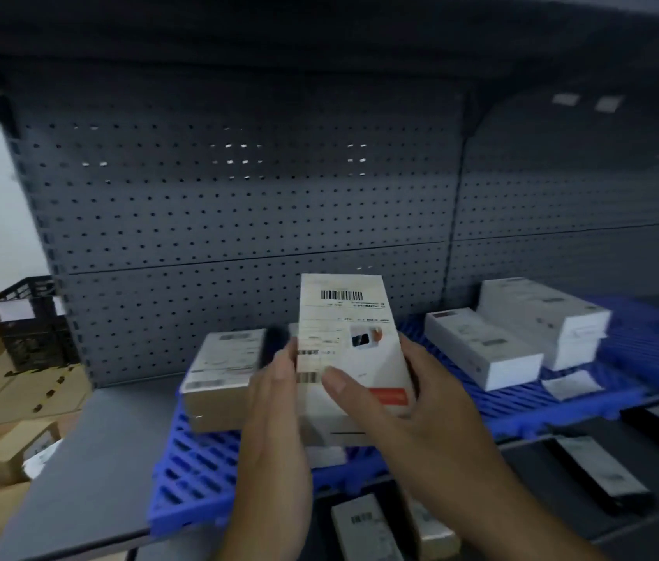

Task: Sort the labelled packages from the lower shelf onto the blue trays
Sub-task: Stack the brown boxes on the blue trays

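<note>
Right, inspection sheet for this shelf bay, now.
Surface: grey metal shelf carrying left blue slatted plastic tray and right tray.
Job's things: white barcode-labelled box in hand; beige labelled box on left tray; white boxes on right tray; black labelled packages on lower shelf.
Clutter: white paper slip on right tray.
Grippers: left hand flat against box's side; right hand grips it, thumb on front.
Cables: nothing seen.
Surroundings: grey perforated back panel; black plastic crate, cardboard boxes left.

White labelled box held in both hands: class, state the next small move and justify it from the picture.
Probably lower the white labelled box onto the left blue tray, beside the beige box. The right hand grips it and the left hand presses its side above that tray; it is not yet set down.
</note>
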The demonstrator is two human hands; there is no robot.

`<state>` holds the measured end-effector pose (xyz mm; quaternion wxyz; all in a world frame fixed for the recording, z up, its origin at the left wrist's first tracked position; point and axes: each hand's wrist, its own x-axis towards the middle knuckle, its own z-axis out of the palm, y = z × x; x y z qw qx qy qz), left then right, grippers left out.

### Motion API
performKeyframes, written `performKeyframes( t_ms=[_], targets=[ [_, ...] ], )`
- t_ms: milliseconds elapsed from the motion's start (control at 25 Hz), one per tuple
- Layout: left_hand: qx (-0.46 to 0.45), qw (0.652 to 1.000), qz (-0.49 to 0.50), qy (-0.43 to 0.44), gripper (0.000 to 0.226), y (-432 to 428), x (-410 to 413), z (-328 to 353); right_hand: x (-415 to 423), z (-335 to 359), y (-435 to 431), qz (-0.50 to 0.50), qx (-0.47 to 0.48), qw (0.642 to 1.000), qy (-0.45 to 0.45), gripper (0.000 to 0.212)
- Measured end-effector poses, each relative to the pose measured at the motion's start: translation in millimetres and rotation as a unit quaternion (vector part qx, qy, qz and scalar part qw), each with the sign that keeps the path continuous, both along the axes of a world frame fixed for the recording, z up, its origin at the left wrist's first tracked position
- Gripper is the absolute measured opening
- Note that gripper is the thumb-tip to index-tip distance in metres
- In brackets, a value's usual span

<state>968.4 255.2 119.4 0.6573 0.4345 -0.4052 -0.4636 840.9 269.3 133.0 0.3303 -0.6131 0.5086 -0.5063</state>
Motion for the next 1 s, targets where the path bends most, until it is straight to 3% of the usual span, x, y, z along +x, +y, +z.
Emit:
performKeyframes(
  t_ms=[40,120,200,320,400,520,640,680,800,1000],
  targets=[
    [0.023,0.999,-0.026,-0.006,0.043,-8.7,-24.3,6.4,-25.2,5.5,-3.0,-0.010,0.010,1.000,0.005,0.077],
    [-0.017,0.994,-0.099,-0.043,0.042,-11.1,-56.2,-0.3,-78.5,12.9,-8.7,-0.024,0.022,0.999,0.029,0.080],
    [-0.013,0.991,-0.102,-0.081,0.043,-11.9,-94.4,-5.3,-126.3,15.0,-12.7,-0.017,0.035,0.997,0.059,0.084],
    [0.009,0.986,-0.077,-0.149,0.038,-17.8,-149.8,-2.5,-176.3,13.5,-30.5,-0.009,0.056,0.995,0.079,0.062],
    [-0.036,0.974,-0.083,-0.206,0.041,-16.6,-149.7,-13.6,-202.1,12.6,-55.3,-0.029,0.054,0.991,0.122,0.058],
    [-0.134,0.926,0.065,-0.347,0.036,-30.0,-96.4,-21.0,-226.5,8.8,-105.4,-0.081,0.072,0.966,0.236,0.081],
    [-0.126,0.860,0.220,-0.442,0.037,-50.7,-7.1,-27.6,-233.9,-1.7,-146.5,-0.100,0.079,0.948,0.292,0.095],
    [-0.104,0.842,0.260,-0.462,0.035,-58.0,22.7,-30.4,-233.7,-6.3,-156.2,-0.101,0.082,0.947,0.293,0.091],
    [-0.058,0.826,0.285,-0.482,0.046,-77.9,98.5,-57.7,-230.0,-14.7,-178.3,-0.113,0.077,0.943,0.304,0.047],
    [-0.019,0.746,0.350,-0.566,0.079,-86.8,142.4,-83.5,-222.4,-22.2,-197.7,-0.105,0.064,0.936,0.330,0.041]
  ],
)
